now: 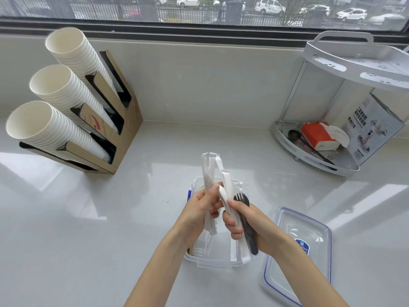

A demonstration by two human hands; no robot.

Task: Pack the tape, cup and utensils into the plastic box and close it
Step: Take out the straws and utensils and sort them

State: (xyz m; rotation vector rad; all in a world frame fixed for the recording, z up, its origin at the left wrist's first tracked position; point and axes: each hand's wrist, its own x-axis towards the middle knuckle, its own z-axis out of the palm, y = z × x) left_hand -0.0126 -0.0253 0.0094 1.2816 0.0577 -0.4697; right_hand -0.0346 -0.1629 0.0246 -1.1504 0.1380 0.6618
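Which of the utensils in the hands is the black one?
The black fork, held in the right hand; the other utensils are white wrapped pieces.

Clear plastic box [221, 261], open, upright on the counter [110, 229]. Its clear lid [309, 244], blue-sealed with a blue label, lies flat just right of it. White wrapped utensils [210, 173] stand above the box, tips up; a black fork [242, 201] beside them, tines up. Tape and cup not clearly discernible through the box
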